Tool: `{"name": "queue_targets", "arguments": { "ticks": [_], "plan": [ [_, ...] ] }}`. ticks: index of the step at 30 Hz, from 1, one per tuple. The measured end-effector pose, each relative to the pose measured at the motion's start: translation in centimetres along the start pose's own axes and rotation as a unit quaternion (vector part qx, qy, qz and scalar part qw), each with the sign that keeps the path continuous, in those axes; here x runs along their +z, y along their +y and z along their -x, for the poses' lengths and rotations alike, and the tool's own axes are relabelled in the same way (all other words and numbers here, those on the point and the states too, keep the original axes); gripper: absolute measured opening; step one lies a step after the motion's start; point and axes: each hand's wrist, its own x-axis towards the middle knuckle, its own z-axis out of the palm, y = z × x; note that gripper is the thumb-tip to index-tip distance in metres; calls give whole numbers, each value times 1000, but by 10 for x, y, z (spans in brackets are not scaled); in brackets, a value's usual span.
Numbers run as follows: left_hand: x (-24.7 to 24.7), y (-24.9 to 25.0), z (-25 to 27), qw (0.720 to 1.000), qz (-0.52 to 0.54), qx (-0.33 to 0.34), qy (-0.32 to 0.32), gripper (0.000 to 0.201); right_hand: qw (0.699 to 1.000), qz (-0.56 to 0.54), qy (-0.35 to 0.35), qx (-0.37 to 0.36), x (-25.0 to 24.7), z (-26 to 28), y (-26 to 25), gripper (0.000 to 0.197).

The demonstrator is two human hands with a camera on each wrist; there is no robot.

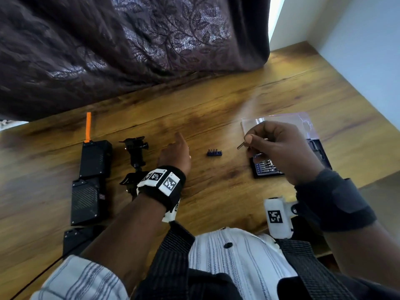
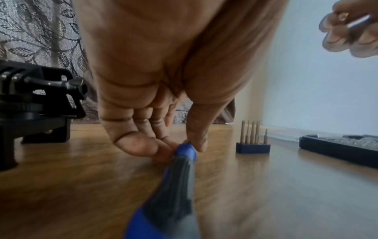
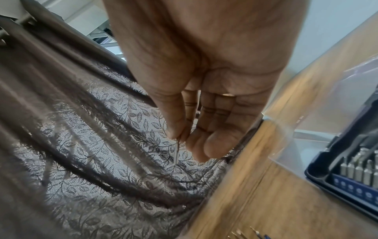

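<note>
My left hand (image 1: 176,152) reaches down to the wooden table (image 1: 216,202) and pinches the blue tip of a blue and grey screwdriver handle (image 2: 180,177); in the head view the handle is hidden under that hand. My right hand (image 1: 249,141) hovers above the table and pinches a thin metal bit (image 1: 240,146) between thumb and forefinger, the bit (image 3: 176,152) sticking out past the fingertips. Between the hands a small blue bit holder (image 1: 214,152) stands with several bits upright in it. A black bit case (image 1: 268,169) lies under my right hand.
The case's clear lid (image 1: 281,120) lies open behind it. A black camera mount (image 1: 136,152), two black boxes (image 1: 95,159) and an orange strip (image 1: 88,126) sit to the left. A dark patterned curtain (image 1: 129,50) hangs along the far edge; a white wall (image 1: 357,61) stands at the right.
</note>
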Motion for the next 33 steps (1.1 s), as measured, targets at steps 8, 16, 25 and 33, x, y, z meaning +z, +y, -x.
{"name": "queue_targets", "arguments": {
  "ticks": [8, 16, 25, 33],
  "plan": [
    [-5, 11, 7, 989, -29, 147, 6, 59, 999, -8, 20, 25, -3, -1, 11, 7],
    [2, 35, -9, 985, -27, 170, -24, 14, 999, 14, 21, 35, -2, -4, 21, 11],
    [-36, 39, 12, 969, 171, 170, -56, 16, 998, 45, 40, -10, -2, -17, -1, 13],
    [-94, 33, 60, 882, 430, 190, -35, 12, 996, -62, 26, -59, 7, -10, -60, 15]
  ]
}}
